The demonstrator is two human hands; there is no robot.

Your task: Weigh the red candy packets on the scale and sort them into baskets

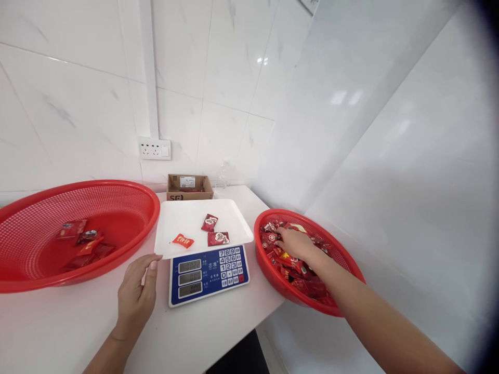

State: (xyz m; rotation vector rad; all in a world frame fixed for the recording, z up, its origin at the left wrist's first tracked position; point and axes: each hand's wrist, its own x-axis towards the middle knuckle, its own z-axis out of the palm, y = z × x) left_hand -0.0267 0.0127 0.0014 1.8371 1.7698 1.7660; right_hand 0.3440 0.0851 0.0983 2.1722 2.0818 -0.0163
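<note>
At the front left corner of a white tray [198, 213] is my left hand [138, 288], its thumb and fingers closed on the edge. The tray sits on a blue and white digital scale [209, 274]. On it lie an orange-red packet [183, 240] and two dark red packets, one [209, 222] behind the other [218, 238]. My right hand [295, 243] reaches into the right red basket [268, 288], fingers apart and touching the small red wrapped packets [302, 270] heaped there. Nothing is visibly gripped in it; its fingertips are partly hidden among the packets.
A large red basket [105, 187] on the left holds several red packets [91, 246]. Behind the tray stand an open cardboard box [189, 195] and a clear plastic bottle [223, 174]. A tiled wall with a socket [155, 149] borders the white table [163, 332].
</note>
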